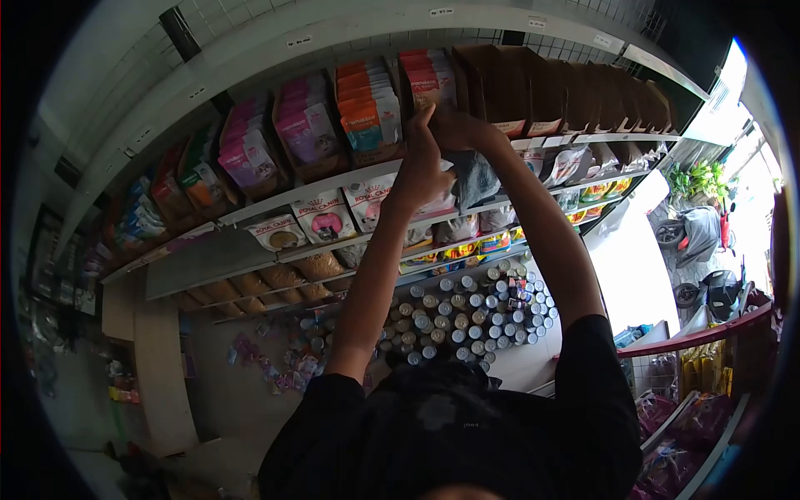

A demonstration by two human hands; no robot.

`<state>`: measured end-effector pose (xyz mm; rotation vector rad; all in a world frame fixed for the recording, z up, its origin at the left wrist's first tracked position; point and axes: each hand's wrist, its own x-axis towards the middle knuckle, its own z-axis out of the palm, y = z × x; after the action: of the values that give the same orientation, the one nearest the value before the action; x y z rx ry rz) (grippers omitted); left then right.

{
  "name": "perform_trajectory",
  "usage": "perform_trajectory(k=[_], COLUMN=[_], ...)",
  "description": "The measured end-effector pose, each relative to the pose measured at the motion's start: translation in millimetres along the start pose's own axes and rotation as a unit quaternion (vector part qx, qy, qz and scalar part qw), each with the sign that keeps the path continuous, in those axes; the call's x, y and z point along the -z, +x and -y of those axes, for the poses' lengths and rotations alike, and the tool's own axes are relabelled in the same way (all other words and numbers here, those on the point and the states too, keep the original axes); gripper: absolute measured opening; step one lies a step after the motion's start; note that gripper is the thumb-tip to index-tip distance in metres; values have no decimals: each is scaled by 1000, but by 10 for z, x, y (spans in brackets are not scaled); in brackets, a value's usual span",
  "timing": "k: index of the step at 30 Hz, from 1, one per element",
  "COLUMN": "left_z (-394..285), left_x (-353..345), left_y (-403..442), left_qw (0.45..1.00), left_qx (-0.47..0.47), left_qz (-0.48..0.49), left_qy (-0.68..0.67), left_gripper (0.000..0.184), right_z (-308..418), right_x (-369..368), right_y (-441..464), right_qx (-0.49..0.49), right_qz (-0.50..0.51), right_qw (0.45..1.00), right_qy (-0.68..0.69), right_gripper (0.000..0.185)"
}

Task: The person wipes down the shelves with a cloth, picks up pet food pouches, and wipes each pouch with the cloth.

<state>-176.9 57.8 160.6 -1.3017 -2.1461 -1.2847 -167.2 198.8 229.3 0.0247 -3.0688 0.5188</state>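
So the red pouches (429, 73) are standing upright in their open box on the upper shelf (287, 190), and their row is running back from the front edge, long axis pointing pretty much away from you. Your left hand (422, 162) is coming up at them from just below, and it's looking like the nearer one, with a raised digit reaching the box's lower front. Its other fingers are curling in loosely, but I can't tell if they're pinching anything. Your right hand (458, 132) is bending in from the right, just beside that same box; its fingers are getting lost in shadow, so no idea if they're gripping. A dark grey bundle (477, 179) is hanging just under it, can't tell if you're holding that either. Orange pouches (367, 108) are sitting left of the red ones, brown boxes (502, 87) are lining up toward the shelf's right end, and cans (458, 321) are standing way down on the floor.
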Motion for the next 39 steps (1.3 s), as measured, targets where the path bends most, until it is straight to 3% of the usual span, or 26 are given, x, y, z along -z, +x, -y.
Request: perform_trajectory(k=[4,10,14,19,25,32,34,36,37,38,39], left_z=[-64,54,214,215,246,-74,-208,-495,-573,-630,-669], left_x=[96,103,216,125,-26,13,12,-152,-296,-464,-624], left_y=[-1,-32,65,122,111,-79,-230,-420,-551,-697,-831], left_qw=[999,999,986,977,987,990,986,915,914,890,861], left_qx=[28,-7,64,92,66,31,-4,98,103,157,207], left_qz=[33,26,83,54,33,-2,-5,-54,-54,-20,17], left_qy=[-7,34,-132,-185,-143,-138,-168,-387,-389,-428,-465], left_gripper=[105,103,96,89,86,75,69,59,59,60,61], right_z=[41,75,30,-151,-253,-105,-90,-402,-506,-732,-945], right_x=[26,23,34,-33,-118,-283,-374,-755,-1017,-1339,-1694], right_y=[29,-44,-112,-31,8,-607,-984,-1257,-1403,-1629,-1842], right_qx=[14,35,40,36,25,102,76,13,-69,-106,-132], right_qz=[-2,-13,-11,-53,-98,-287,-433,-591,-610,-531,-401], right_qw=[1000,999,999,998,995,948,836,699,703,549,330], right_qy=[-1,-4,-7,-7,0,95,328,402,358,636,844], right_gripper=[38,41,43,42,44,42,41,38,34,32,31])
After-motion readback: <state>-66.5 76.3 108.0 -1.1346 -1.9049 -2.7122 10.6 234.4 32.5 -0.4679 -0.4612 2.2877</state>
